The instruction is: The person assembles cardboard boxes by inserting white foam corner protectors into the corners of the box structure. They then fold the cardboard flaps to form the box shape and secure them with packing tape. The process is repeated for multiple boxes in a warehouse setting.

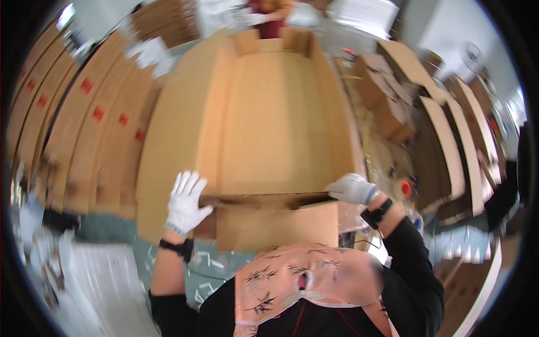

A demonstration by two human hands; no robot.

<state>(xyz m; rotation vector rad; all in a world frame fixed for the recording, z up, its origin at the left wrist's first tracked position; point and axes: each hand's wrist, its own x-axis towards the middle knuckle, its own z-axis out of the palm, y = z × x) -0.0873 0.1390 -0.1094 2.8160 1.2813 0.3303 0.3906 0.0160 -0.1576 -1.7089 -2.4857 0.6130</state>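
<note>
A long open cardboard box [269, 112] lies in front of me, its inside bare brown board. Its wide left flap [168, 129] is folded outward, and a near end flap [252, 227] hangs down toward me. My left hand [187, 203], in a white knit glove, lies at the near left corner with its fingers stretched and spread over the board. At the near right corner my right hand [352, 189], gloved the same way, has its fingers curled over the box's edge. The fingertips there are partly hidden and slightly blurred.
Tall flat cartons [95, 129] with red marks stand in a row at left. At right are folded cardboard pieces [384, 95], open cartons [441, 151] and an orange tape roll [405, 188]. Another person's gloved hand [255, 19] shows beyond the box. White scraps [208, 261] litter the green floor.
</note>
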